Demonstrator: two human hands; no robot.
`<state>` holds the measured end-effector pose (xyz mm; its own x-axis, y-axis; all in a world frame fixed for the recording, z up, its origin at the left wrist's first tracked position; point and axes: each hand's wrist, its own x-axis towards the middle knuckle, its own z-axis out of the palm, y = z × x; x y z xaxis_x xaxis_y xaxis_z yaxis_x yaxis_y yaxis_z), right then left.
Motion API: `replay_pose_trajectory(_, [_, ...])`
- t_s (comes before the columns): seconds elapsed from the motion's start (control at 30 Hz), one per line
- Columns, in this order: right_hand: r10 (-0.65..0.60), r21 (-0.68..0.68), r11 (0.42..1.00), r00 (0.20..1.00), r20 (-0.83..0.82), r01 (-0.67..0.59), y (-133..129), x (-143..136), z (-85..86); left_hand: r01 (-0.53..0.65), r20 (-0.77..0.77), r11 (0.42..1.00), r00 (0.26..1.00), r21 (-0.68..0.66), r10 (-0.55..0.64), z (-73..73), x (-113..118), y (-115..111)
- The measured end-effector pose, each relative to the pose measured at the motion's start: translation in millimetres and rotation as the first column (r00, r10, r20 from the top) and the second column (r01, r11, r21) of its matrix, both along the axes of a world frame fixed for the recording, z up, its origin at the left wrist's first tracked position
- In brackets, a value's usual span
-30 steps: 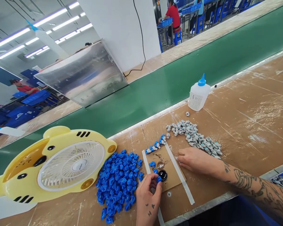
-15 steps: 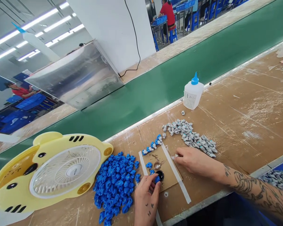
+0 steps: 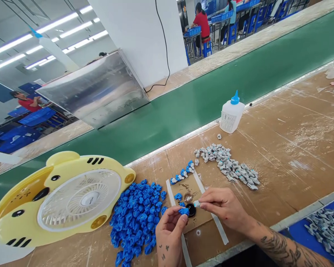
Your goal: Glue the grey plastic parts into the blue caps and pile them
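My left hand (image 3: pixel 171 231) pinches a small blue piece (image 3: pixel 184 211) beside a round black pot (image 3: pixel 191 210). In the fingertips of my right hand (image 3: pixel 225 207) is a small grey piece (image 3: pixel 196 203), close to the blue one and apart from it. Both hands are over a cardboard sheet (image 3: pixel 197 223) taped to the table. A small clear round dish (image 3: pixel 188 197) sits just behind the pot. Loose blue pieces (image 3: pixel 178 196) lie at the sheet's left side. Along its far edge runs a row of joined blue-and-grey pieces (image 3: pixel 182 173).
A heap of blue pieces (image 3: pixel 139 215) lies left, beside a yellow animal-shaped fan (image 3: pixel 80 200). Grey pieces (image 3: pixel 233 163) are piled behind my right hand. A white bottle with blue nozzle (image 3: pixel 232 115) stands near the green belt (image 3: pixel 167 118). More grey pieces (image 3: pixel 327 228) lie lower right.
My right hand has come left from near the grey pile to the pot, bringing a grey piece. My left hand has raised the blue piece slightly off the pot. The view has shifted a little.
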<state>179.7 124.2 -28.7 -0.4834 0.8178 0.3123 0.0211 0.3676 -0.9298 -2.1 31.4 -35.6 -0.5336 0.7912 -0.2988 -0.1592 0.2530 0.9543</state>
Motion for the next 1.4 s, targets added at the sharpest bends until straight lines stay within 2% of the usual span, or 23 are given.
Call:
replay_pose_trajectory(0.1, [-0.035, 0.003, 0.999, 0.999, -0.012, 0.035, -11, -15, 0.9, -0.008, 0.086, 1.0, 0.996, 0.028, 0.006, -1.4, 4, 0])
replay_pose_trajectory(0.23, [-0.026, 0.131, 0.991, 1.0, 0.015, 0.024, -16, -22, 5.5, -0.01, 0.123, 0.998, 0.992, 0.056, 0.003, -0.2, 7, -1])
replay_pose_trajectory(0.37, [0.058, 0.235, 0.969, 0.995, 0.079, -0.075, -13, -19, 12.9, 0.072, 0.153, 0.996, 0.985, 0.052, -0.079, 6.8, 4, -5])
replay_pose_trajectory(0.53, [0.159, 0.197, 0.962, 0.976, 0.149, -0.187, -10, -18, 16.9, 0.076, 0.169, 0.995, 0.982, 0.057, -0.085, 12.8, 3, -8])
replay_pose_trajectory(0.67, [0.173, 0.177, 0.962, 0.966, 0.195, -0.208, -9, -25, 13.6, 0.041, 0.125, 0.997, 0.991, 0.06, -0.049, 13.6, 3, -6])
replay_pose_trajectory(0.8, [0.115, 0.192, 0.967, 0.96, 0.254, -0.166, -3, -30, 12.2, 0.061, -0.059, 0.996, 0.997, 0.072, -0.057, 22.1, -15, 5])
replay_pose_trajectory(0.87, [0.061, 0.221, 0.967, 0.958, 0.279, -0.126, 5, -25, 14.0, 0.103, -0.263, 0.993, 0.961, 0.051, -0.086, 30.1, -32, 17])
replay_pose_trajectory(0.93, [0.007, 0.25, 0.964, 0.951, 0.309, -0.088, 16, -14, 16.7, 0.152, -0.485, 0.988, 0.864, -0.004, -0.135, 38.4, -51, 34])
replay_pose_trajectory(1.0, [-0.044, 0.273, 0.96, 0.93, 0.365, -0.062, 28, 3, 18.7, 0.188, -0.594, 0.981, 0.783, -0.055, -0.183, 44.5, -66, 54])
replay_pose_trajectory(1.1, [-0.132, 0.328, 0.944, 0.885, 0.447, -0.025, 40, 30, 19.0, 0.242, -0.641, 0.963, 0.723, -0.117, -0.259, 46.7, -76, 83])
replay_pose_trajectory(1.2, [-0.183, 0.352, 0.936, 0.851, 0.491, -0.002, 43, 52, 17.2, 0.304, -0.654, 0.934, 0.671, -0.187, -0.349, 40.1, -73, 102])
replay_pose_trajectory(1.33, [-0.181, 0.332, 0.943, 0.82, 0.544, -0.011, 44, 66, 13.3, 0.352, -0.657, 0.901, 0.621, -0.254, -0.427, 27.0, -63, 111])
replay_pose_trajectory(1.4, [-0.176, 0.333, 0.943, 0.81, 0.559, -0.025, 46, 68, 10.4, 0.354, -0.676, 0.895, 0.592, -0.27, -0.438, 25.5, -62, 110])
